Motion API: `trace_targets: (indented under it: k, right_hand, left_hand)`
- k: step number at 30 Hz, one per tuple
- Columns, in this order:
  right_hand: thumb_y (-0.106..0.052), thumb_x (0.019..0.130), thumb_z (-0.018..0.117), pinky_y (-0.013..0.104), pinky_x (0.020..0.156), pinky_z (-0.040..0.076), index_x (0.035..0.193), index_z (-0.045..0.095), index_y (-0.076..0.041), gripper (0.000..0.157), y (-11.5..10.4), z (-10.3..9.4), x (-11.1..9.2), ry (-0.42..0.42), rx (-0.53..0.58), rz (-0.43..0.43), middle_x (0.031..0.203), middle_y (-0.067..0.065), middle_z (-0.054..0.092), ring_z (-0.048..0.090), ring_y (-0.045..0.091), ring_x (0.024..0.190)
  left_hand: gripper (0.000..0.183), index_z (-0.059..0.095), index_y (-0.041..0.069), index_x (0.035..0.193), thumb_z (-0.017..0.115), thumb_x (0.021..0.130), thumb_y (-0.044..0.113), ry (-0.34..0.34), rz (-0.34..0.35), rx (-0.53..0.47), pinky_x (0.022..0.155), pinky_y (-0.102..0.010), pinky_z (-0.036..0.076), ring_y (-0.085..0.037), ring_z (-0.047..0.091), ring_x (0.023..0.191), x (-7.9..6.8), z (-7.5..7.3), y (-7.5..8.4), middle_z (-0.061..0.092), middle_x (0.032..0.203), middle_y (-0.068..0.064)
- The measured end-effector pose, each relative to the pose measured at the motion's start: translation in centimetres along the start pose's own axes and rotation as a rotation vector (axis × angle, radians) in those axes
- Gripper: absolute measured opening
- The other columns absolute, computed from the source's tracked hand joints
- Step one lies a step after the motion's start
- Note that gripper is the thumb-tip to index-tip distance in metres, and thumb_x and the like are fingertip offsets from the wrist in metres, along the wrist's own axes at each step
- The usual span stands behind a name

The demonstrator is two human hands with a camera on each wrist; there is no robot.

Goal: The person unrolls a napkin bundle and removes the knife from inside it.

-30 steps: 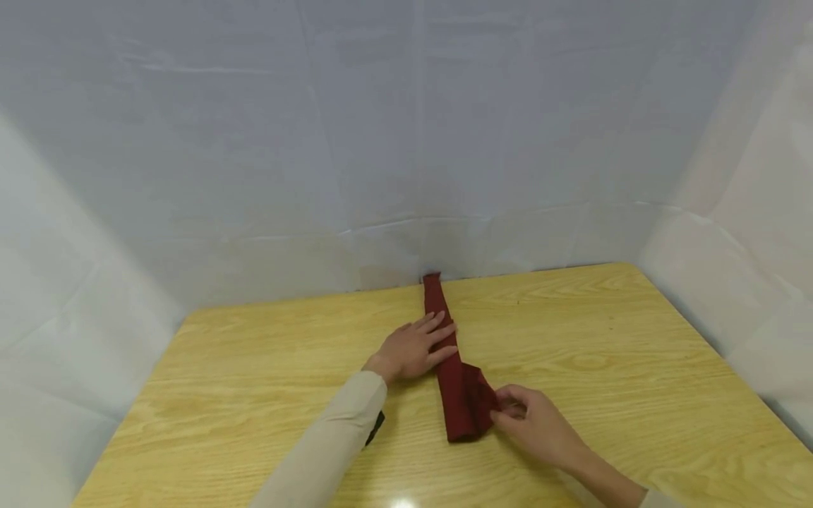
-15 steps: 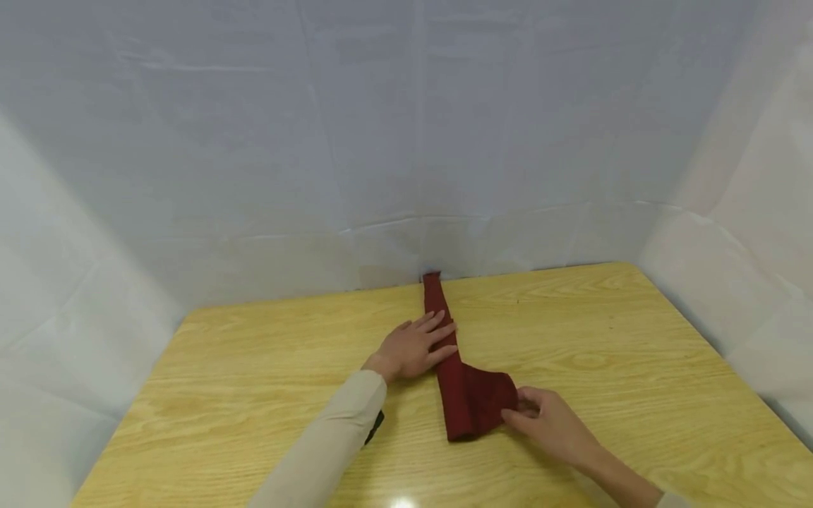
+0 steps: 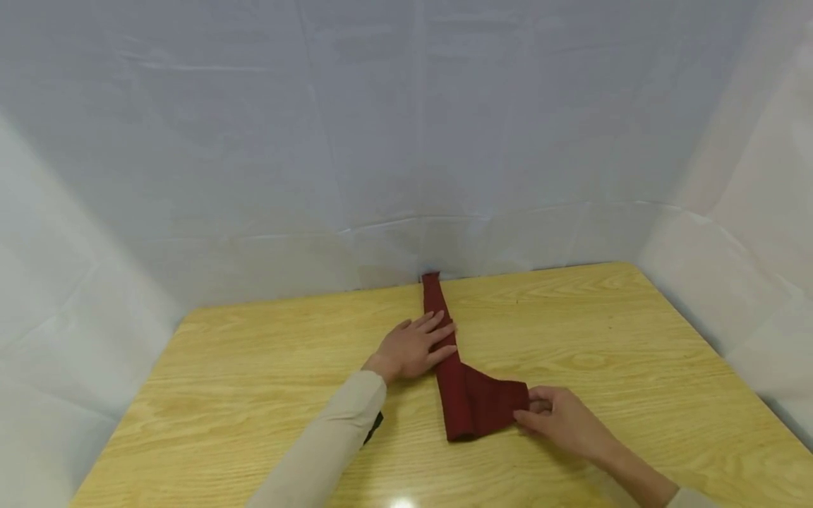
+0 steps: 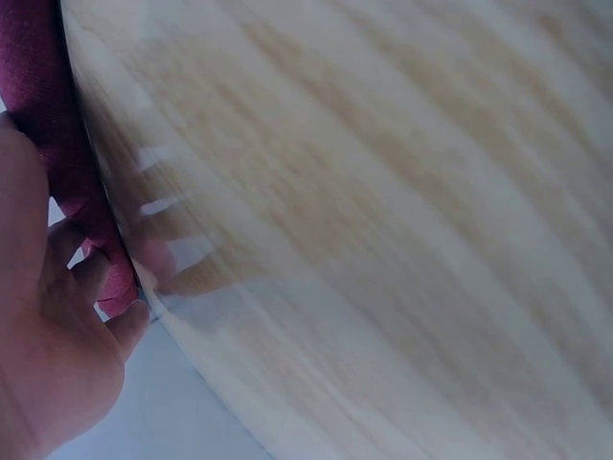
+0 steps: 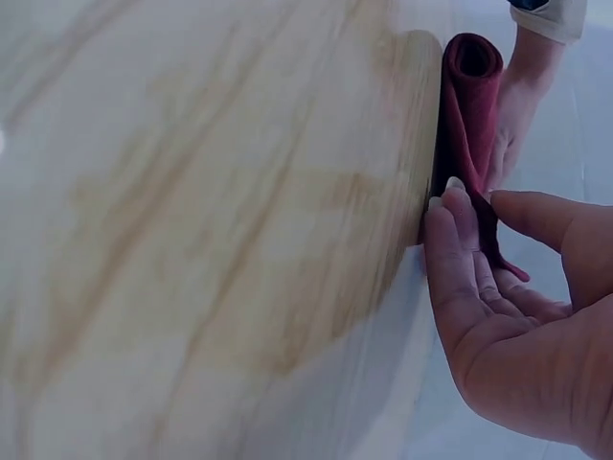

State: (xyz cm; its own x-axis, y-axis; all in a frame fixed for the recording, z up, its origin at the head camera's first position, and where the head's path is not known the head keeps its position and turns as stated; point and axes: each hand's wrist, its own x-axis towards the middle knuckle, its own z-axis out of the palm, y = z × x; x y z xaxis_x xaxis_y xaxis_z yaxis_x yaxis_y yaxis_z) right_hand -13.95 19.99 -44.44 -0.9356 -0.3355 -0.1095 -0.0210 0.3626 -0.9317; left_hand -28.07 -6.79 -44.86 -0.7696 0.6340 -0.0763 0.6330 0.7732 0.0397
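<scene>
A dark red cloth (image 3: pixel 454 395) lies on the wooden table as a long narrow roll, its far end at the table's back edge. From the near part of the roll a loose flap (image 3: pixel 495 403) spreads to the right. My left hand (image 3: pixel 409 349) rests on the middle of the roll with its fingers spread across it. The edge of the flap is pinched between the thumb and fingers of my right hand (image 3: pixel 565 420). In the right wrist view the roll's hollow end (image 5: pixel 473 59) shows, and the right fingers (image 5: pixel 455 259) reach under the cloth's edge.
The pale wooden table (image 3: pixel 267 353) stretches to both sides of the cloth. White sheeting (image 3: pixel 406 141) hangs behind the table and along its left and right sides. A black item (image 3: pixel 373 427) shows beneath the left sleeve.
My right hand has moved to the right, drawing the flap out from the roll, so it is wider and flatter. The left hand has stayed in place on the roll.
</scene>
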Motion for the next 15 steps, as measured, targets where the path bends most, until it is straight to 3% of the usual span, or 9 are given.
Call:
trace_targets:
  k: [7, 15]
  right_hand:
    - [-0.013, 0.088, 0.069, 0.027, 0.061, 0.054, 0.107, 0.059, 0.014, 0.034, -0.09, -0.15, -0.12, 0.017, -0.066, 0.002, 0.080, 0.007, 0.064, 0.064, 0.020, 0.071]
    - [-0.021, 0.086, 0.072, 0.024, 0.062, 0.052, 0.123, 0.048, 0.021, 0.061, -0.41, -0.75, -0.58, 0.060, -0.209, 0.035, 0.082, 0.002, 0.064, 0.061, 0.014, 0.071]
  left_hand:
    - [0.058, 0.027, 0.031, 0.152, 0.022, 0.100, 0.057, -0.007, 0.001, 0.009, 0.111, -0.044, 0.023, -0.016, 0.015, 0.143, -0.11, -0.17, 0.13, 0.020, 0.157, 0.001]
    - [0.058, 0.024, 0.033, 0.152, 0.021, 0.100, 0.059, -0.023, -0.010, 0.016, 0.112, -0.042, 0.022, -0.015, 0.013, 0.144, -0.11, -0.21, 0.20, 0.017, 0.157, 0.002]
